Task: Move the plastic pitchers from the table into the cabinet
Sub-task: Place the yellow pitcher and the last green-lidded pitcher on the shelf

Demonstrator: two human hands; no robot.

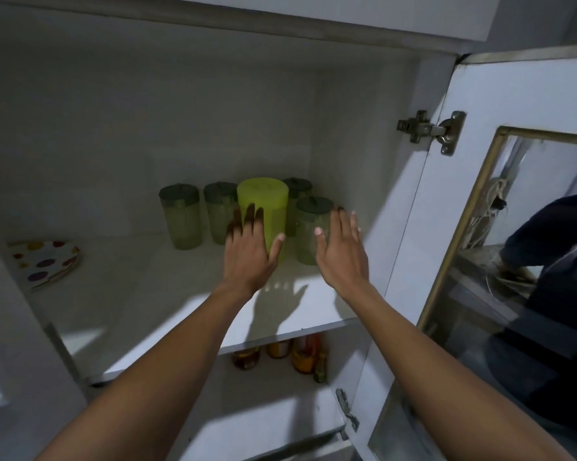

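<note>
The lime-green pitcher (263, 202) stands on the cabinet shelf (167, 281), its lower half hidden behind the left hand (248, 252) (handle not visible). Four dim lidded pitchers (182, 216) flank it. Both hands are spread open; the right hand (342, 249) hovers beside it, grasping nothing.

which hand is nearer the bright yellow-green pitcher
Left. The left hand lies against the yellow-green pitcher, fingers spread over its front. The right hand is open to its right, before a green-lidded pitcher.
</note>
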